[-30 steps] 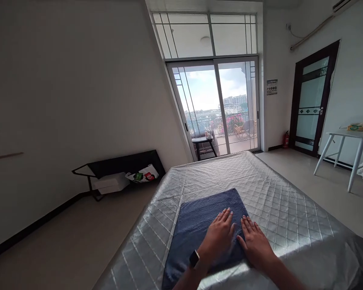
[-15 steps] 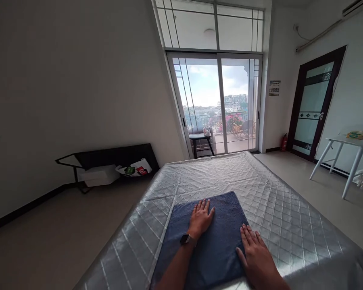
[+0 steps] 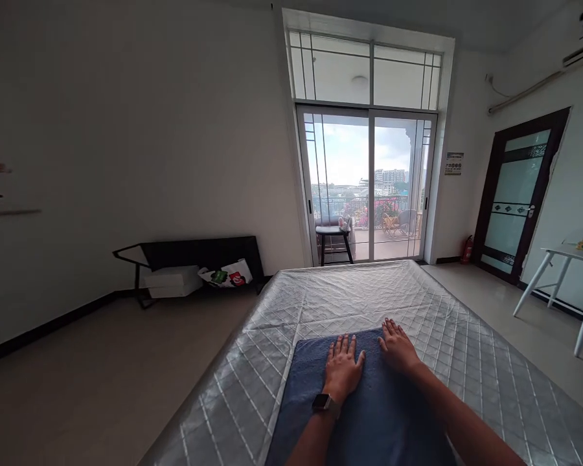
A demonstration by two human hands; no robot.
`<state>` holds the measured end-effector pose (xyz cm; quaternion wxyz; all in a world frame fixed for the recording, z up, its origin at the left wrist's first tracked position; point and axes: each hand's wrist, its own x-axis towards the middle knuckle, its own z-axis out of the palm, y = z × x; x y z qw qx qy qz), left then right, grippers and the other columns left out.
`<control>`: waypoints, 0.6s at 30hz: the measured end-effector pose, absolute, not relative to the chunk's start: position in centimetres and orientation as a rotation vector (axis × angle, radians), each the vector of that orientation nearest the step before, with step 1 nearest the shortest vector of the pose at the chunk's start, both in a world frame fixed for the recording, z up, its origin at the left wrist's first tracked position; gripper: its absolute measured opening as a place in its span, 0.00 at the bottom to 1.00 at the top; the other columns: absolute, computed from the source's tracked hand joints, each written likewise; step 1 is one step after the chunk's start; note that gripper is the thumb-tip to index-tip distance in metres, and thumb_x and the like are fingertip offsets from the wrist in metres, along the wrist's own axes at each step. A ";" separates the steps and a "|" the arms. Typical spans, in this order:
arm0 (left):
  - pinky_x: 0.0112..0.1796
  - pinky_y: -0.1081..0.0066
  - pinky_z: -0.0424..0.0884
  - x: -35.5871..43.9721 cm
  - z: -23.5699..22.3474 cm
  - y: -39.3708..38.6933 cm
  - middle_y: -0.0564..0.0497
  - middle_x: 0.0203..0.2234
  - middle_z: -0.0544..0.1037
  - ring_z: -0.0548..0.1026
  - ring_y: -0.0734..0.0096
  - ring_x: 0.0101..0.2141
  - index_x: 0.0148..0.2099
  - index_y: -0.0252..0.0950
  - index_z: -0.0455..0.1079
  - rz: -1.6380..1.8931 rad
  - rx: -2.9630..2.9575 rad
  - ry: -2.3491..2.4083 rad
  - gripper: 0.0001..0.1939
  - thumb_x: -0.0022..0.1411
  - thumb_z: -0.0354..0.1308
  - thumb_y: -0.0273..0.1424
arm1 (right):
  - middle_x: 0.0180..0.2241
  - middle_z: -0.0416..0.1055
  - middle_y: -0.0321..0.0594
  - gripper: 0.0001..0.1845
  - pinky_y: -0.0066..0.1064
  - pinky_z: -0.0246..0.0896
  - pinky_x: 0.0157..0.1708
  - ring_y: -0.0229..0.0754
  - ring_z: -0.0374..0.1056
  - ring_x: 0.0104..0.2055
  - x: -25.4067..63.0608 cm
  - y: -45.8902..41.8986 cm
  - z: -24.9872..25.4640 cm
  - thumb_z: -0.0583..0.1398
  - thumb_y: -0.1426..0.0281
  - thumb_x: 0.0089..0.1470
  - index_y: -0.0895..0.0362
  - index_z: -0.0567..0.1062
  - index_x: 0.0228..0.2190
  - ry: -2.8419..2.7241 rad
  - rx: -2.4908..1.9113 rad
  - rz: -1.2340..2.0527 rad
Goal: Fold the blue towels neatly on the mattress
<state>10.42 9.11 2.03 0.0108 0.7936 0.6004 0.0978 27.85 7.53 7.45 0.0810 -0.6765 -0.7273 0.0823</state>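
Note:
A folded dark blue towel [image 3: 369, 421] lies on a bed with a shiny quilted grey cover [image 3: 320, 298]. My left hand [image 3: 342, 367], with a smartwatch on its wrist, lies flat and open on the towel near its far edge. My right hand [image 3: 397, 346] rests flat beside it at the towel's far right corner, fingers spread and reaching onto the quilt. Neither hand holds anything.
A black low rack [image 3: 194, 259] with a white box and a printed bag stands by the left wall. Glass sliding doors [image 3: 369, 188] with a stool [image 3: 333, 236] face the bed's far end. A white table [image 3: 571, 272] and a dark door [image 3: 517, 194] are at the right.
My right hand slid from the towel's near right edge up to its far right corner. My left hand shifted slightly rightward near the far edge. The view turned a little.

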 end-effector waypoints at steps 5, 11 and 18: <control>0.67 0.51 0.52 10.2 1.8 9.4 0.44 0.69 0.60 0.54 0.53 0.69 0.71 0.36 0.58 0.276 2.490 1.866 0.32 0.73 0.37 0.43 | 0.71 0.46 0.53 0.36 0.39 0.36 0.71 0.47 0.39 0.74 28.2 8.3 5.6 0.41 0.62 0.68 0.72 0.53 0.68 -2.173 -2.031 0.303; 0.67 0.53 0.51 5.3 2.4 10.3 0.40 0.70 0.57 0.53 0.55 0.70 0.72 0.31 0.55 0.155 2.344 2.079 0.34 0.73 0.35 0.44 | 0.72 0.43 0.50 0.36 0.37 0.32 0.71 0.43 0.36 0.75 28.8 8.3 5.6 0.41 0.60 0.69 0.69 0.50 0.70 -2.150 -2.062 0.367; 0.66 0.58 0.52 0.1 2.5 10.8 0.34 0.70 0.54 0.54 0.56 0.69 0.72 0.22 0.52 0.049 2.117 2.379 0.36 0.74 0.32 0.42 | 0.72 0.43 0.51 0.35 0.37 0.31 0.70 0.44 0.37 0.75 28.9 8.6 5.3 0.41 0.62 0.69 0.69 0.50 0.70 -2.147 -2.029 0.408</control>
